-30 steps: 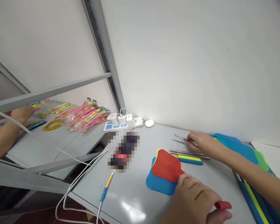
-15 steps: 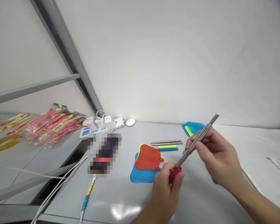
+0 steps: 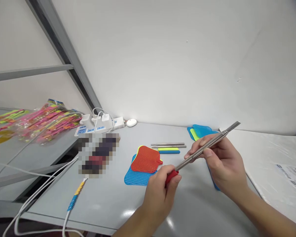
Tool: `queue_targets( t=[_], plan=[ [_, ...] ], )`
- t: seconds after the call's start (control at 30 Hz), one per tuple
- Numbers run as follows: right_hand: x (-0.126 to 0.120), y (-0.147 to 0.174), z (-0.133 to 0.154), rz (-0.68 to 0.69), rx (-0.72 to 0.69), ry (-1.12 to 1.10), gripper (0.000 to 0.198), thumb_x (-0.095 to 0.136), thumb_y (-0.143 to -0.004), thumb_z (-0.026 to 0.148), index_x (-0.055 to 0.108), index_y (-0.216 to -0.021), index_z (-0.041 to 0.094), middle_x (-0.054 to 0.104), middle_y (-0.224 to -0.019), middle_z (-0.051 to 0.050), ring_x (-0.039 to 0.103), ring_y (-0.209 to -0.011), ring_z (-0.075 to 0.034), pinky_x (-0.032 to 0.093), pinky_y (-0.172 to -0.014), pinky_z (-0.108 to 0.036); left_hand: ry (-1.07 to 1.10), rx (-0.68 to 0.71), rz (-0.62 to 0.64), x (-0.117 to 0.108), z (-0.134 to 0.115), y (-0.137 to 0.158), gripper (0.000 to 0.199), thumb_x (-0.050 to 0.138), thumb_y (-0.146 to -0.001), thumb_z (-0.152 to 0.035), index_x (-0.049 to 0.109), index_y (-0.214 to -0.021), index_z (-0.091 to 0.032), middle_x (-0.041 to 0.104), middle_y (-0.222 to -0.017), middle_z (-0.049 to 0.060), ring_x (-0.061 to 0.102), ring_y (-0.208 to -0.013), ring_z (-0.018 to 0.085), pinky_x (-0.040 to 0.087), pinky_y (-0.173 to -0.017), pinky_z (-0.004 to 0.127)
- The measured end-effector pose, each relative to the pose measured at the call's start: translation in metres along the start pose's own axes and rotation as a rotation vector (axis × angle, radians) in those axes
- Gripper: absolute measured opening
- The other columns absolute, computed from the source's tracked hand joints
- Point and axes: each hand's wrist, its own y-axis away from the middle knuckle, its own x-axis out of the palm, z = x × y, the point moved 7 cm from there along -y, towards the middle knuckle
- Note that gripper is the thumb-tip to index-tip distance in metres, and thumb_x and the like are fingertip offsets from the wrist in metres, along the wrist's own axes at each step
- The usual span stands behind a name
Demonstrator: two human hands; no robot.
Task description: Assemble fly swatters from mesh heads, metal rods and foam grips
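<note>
My left hand (image 3: pixel 159 194) is closed around a red handle grip (image 3: pixel 172 176), its open end pointing up to the right. Several thin metal rods (image 3: pixel 214 141) lie bundled in my right hand (image 3: pixel 227 164), pinched between thumb and fingers. Their lower end meets the mouth of the red grip; whether it is inside, I cannot tell. Left of my hands, a red fly swatter head (image 3: pixel 147 159) lies over a yellow-green one, mostly hidden, and a blue swatter head (image 3: pixel 136 176). Behind them are loose metal rods (image 3: pixel 167 144), a yellow-green grip (image 3: pixel 168 149) and a blue grip (image 3: pixel 169 152).
Blue swatter heads (image 3: pixel 203 130) lie by the wall, partly behind my right hand. A white package (image 3: pixel 266 151) is at right. A power strip (image 3: pixel 118 122) with chargers, a white oval object (image 3: pixel 131 122), a pixelated item (image 3: pixel 98 156), cables and bagged pink pieces (image 3: pixel 49 123) occupy the left.
Both hands have shifted left in view with the rods and red grip, and the rods tilt flatter. The rods' lower end is at the grip's mouth. The camera view has moved slightly.
</note>
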Motion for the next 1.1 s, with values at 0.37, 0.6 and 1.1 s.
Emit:
queue_targets(
  t=[0.37, 0.6, 1.1],
  plan=[
    [-0.014, 0.022, -0.002, 0.137, -0.021, 0.01, 0.003, 0.049, -0.095, 0.025, 0.052, -0.097, 0.026, 0.062, -0.087, -0.002, 0.063, -0.079, -0.019, 0.055, -0.071, -0.039, -0.142, 0.136, 0.147, 0.012, -0.012, 0.005, 0.016, 0.043, -0.097, -0.031, 0.056, -0.095, -0.022, 0.06, -0.075, -0.002, 0.051, -0.064, 0.012, 0.036, -0.061, 0.024],
    [-0.008, 0.018, 0.001, 0.342, 0.134, 0.248, 0.015, 0.053, -0.094, 0.028, 0.062, -0.083, 0.024, 0.063, -0.082, -0.002, 0.06, -0.075, -0.016, 0.05, -0.069, -0.031, -0.104, 0.121, 0.245, 0.019, -0.011, 0.007, 0.022, 0.036, -0.099, -0.032, 0.053, -0.09, -0.022, 0.058, -0.074, -0.001, 0.05, -0.064, 0.014, 0.035, -0.06, 0.025],
    [0.06, 0.007, -0.012, 0.185, 0.407, -0.325, 0.041, 0.048, -0.095, 0.049, 0.045, -0.065, 0.02, 0.027, -0.054, 0.008, 0.028, -0.048, -0.008, 0.03, -0.048, -0.023, 0.137, -0.091, 0.168, 0.02, -0.004, 0.0, 0.013, 0.04, -0.097, -0.026, 0.052, -0.092, -0.022, 0.06, -0.083, 0.0, 0.052, -0.072, 0.016, 0.037, -0.064, 0.027]
  ],
)
